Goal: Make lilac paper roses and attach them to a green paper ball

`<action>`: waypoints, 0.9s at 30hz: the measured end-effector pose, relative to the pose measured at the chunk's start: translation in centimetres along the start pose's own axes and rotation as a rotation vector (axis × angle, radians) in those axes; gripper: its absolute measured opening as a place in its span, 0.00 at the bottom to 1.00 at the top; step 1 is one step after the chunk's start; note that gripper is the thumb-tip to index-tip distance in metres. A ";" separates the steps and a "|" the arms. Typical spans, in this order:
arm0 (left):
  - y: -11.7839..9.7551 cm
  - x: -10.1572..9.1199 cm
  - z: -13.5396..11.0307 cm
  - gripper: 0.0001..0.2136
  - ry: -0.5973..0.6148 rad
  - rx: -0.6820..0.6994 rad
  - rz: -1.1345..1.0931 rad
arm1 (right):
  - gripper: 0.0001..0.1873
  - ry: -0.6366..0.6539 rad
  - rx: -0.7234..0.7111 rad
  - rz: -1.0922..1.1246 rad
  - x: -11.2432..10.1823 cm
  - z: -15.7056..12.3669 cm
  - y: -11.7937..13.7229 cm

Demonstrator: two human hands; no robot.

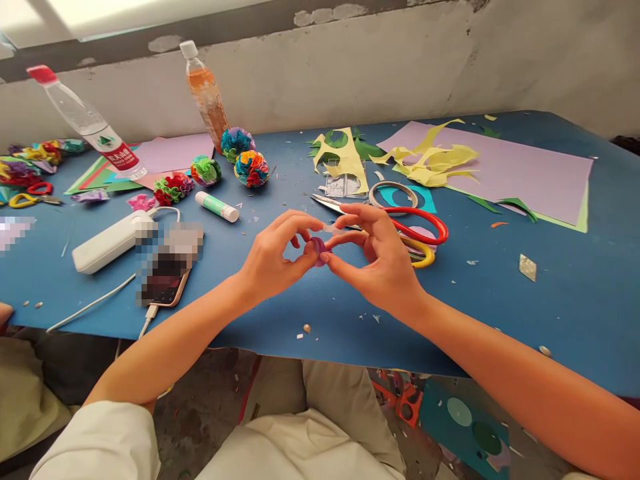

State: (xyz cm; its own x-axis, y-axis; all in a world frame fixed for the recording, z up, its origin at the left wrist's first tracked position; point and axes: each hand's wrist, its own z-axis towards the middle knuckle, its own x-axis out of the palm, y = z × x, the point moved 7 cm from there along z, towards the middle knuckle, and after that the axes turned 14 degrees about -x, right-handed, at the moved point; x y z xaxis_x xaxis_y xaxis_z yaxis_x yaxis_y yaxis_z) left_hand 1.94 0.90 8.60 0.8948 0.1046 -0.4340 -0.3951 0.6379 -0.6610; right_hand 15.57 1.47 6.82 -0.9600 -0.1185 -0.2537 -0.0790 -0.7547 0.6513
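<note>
Both my hands meet above the middle of the blue table (550, 300). My left hand (273, 257) pinches a small round purple paper piece (316, 248) between thumb and fingers. My right hand (383, 257) pinches the same piece from the other side, and a small strip of clear tape (331, 229) sits at its fingertips. Just behind my right hand lie scissors with red and yellow handles (425, 230) and a roll of clear tape (393, 193).
Colourful paper balls (251, 168), a glue stick (217, 207), a white power bank (113, 241) with cable and a phone (167, 283) lie left. Two bottles (206, 97) stand at the back. Lilac paper sheet (515, 170) and yellow scraps (435, 160) cover the right. Another person's sleeve (5, 313) shows at far left.
</note>
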 end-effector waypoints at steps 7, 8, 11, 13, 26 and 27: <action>1.0 0.4 0.1 0.14 0.069 -0.206 -0.137 | 0.26 -0.027 0.041 -0.024 -0.4 0.1 0.1; 1.4 0.5 0.2 0.16 0.092 -0.285 -0.191 | 0.26 -0.037 0.047 -0.033 -0.5 0.1 0.1; 2.4 1.0 0.2 0.20 0.167 -0.501 -0.368 | 0.24 -0.074 0.055 -0.033 -0.8 0.3 0.3; 2.6 1.1 0.2 0.20 0.197 -0.568 -0.436 | 0.23 -0.095 0.061 -0.023 -1.0 0.4 0.4; 2.1 0.9 -0.1 0.13 0.206 -0.562 -0.304 | 0.22 -0.036 0.088 -0.010 -0.7 0.3 0.0; 2.2 0.9 -0.1 0.13 0.216 -0.573 -0.307 | 0.23 -0.027 0.096 -0.015 -0.7 0.3 0.0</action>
State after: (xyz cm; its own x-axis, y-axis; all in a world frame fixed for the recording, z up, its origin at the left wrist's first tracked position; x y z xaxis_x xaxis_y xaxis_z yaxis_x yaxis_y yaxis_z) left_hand 1.84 2.28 6.71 0.9459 -0.2092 -0.2481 -0.2307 0.1040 -0.9674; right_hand 16.14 1.77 7.23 -0.9653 -0.0887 -0.2455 -0.1181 -0.6905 0.7136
